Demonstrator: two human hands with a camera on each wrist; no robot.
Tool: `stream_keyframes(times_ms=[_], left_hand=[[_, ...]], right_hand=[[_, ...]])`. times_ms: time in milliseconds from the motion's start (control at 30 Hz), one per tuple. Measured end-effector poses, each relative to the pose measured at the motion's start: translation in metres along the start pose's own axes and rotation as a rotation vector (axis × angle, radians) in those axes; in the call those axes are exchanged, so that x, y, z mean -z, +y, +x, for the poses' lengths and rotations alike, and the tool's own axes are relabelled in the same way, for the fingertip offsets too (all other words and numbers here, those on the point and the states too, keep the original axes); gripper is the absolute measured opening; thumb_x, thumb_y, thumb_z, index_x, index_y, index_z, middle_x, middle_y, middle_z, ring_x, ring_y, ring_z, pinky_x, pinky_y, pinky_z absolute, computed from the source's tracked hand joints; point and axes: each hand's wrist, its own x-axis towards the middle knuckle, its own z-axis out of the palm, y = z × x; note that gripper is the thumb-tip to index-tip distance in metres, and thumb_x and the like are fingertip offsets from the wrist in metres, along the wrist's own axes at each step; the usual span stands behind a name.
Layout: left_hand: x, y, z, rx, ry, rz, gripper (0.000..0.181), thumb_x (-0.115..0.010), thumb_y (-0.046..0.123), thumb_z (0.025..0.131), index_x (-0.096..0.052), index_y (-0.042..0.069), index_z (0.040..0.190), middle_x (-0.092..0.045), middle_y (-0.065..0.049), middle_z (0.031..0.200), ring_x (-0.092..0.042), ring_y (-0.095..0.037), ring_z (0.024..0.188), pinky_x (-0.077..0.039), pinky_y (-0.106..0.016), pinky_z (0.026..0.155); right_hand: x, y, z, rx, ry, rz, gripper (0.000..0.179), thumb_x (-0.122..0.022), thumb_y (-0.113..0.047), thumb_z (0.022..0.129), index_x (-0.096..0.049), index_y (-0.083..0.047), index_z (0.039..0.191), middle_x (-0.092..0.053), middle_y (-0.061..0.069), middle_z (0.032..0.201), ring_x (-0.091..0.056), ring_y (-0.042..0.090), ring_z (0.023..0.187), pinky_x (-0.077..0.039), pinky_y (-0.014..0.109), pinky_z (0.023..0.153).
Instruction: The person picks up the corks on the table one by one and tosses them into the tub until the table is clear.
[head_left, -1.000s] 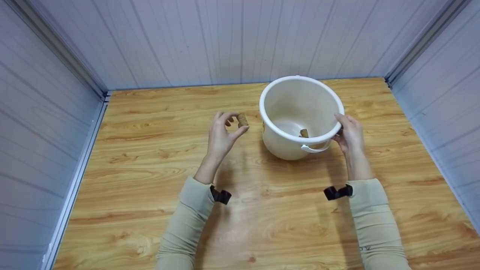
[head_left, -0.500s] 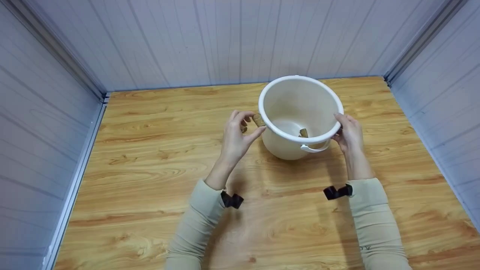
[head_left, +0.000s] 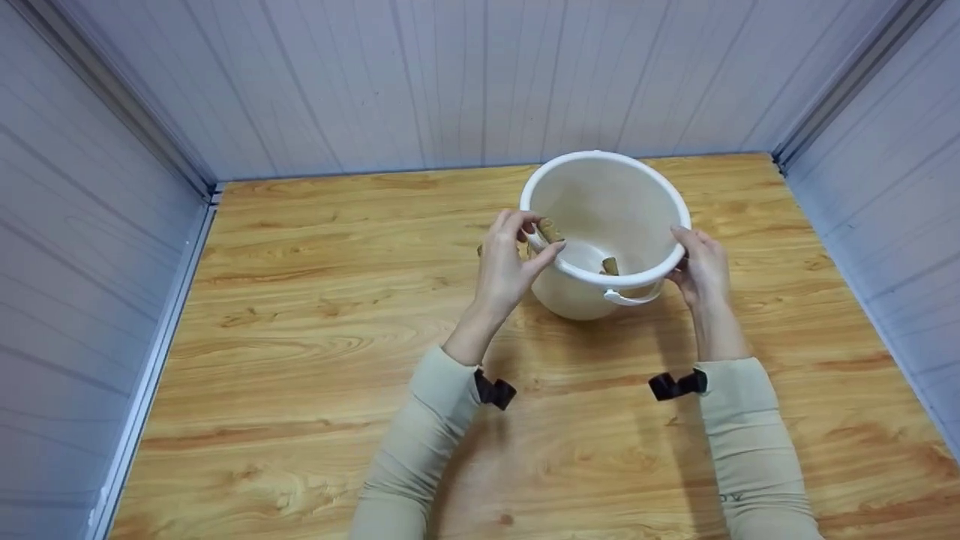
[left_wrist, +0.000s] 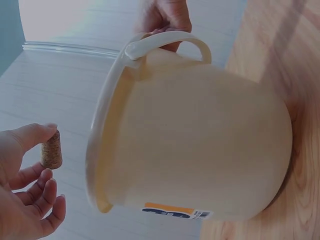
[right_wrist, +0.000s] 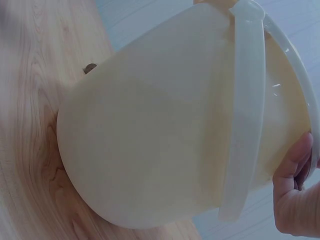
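Between thumb and fingertips, my left hand (head_left: 504,262) pinches a brown cork (head_left: 551,229) over the left rim of a white bucket (head_left: 577,296). The left wrist view shows the held cork (left_wrist: 51,150) upright, level with the bucket's mouth and above its rim. My right hand (head_left: 701,266) grips the rim on the right side, thumb on top and fingers curled beneath. Inside the bucket, near the bottom, lies another cork (head_left: 610,266), partly hidden by the front rim. The bucket's handle (head_left: 634,298) hangs down at the front.
A small brown piece (head_left: 480,250) lies on the wood-grain table (head_left: 300,360), mostly hidden behind my left hand; the right wrist view shows a small brown piece (right_wrist: 90,68) beyond the bucket. Pale panel walls (head_left: 450,82) enclose the table at back and sides.
My left hand has carried the cork rightward, from open table to over the bucket's left rim. The right hand and the bucket have stayed in place.
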Motion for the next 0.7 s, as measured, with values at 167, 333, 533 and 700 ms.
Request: stream_keyframes(times_ms=[167, 333, 533, 700], left_hand=[[-0.011, 0.001, 0.006, -0.002, -0.009, 0.025, 0.035, -0.074, 0.020, 0.072, -0.060, 0.001, 0.098, -0.053, -0.009, 0.088, -0.049, -0.017, 0.083, -0.040, -0.019, 0.068], [-0.020, 0.004, 0.012, -0.012, -0.007, 0.048, 0.035, -0.074, 0.020, 0.072, -0.059, 0.001, 0.097, -0.053, -0.008, 0.088, -0.049, -0.016, 0.081, -0.040, -0.019, 0.069], [-0.027, 0.004, 0.018, -0.017, -0.019, 0.062, 0.035, -0.074, 0.019, 0.072, -0.059, 0.002, 0.098, -0.052, -0.006, 0.091, -0.050, -0.016, 0.084, -0.040, -0.019, 0.073], [-0.031, 0.003, 0.021, 0.026, -0.049, 0.094, 0.037, -0.074, 0.021, 0.072, -0.059, 0.004, 0.101, -0.051, -0.006, 0.095, -0.050, -0.015, 0.087, -0.038, -0.017, 0.072]], right_hand=[[0.001, 0.000, 0.000, 0.003, 0.001, -0.006, 0.021, -0.057, -0.013, 0.085, -0.047, -0.004, 0.069, -0.056, 0.008, 0.070, -0.058, 0.017, 0.059, -0.046, 0.024, 0.045], [0.001, 0.001, 0.000, 0.009, -0.007, 0.000, 0.021, -0.057, -0.013, 0.085, -0.047, -0.003, 0.070, -0.056, 0.008, 0.069, -0.057, 0.017, 0.058, -0.045, 0.023, 0.044], [0.002, 0.001, 0.001, 0.029, -0.009, 0.017, 0.022, -0.054, -0.010, 0.087, -0.046, -0.002, 0.068, -0.059, 0.009, 0.065, -0.059, 0.016, 0.055, -0.045, 0.023, 0.041], [0.001, 0.001, 0.001, 0.024, -0.008, 0.020, 0.022, -0.054, -0.010, 0.087, -0.047, -0.003, 0.067, -0.059, 0.009, 0.065, -0.059, 0.017, 0.056, -0.045, 0.024, 0.042]])
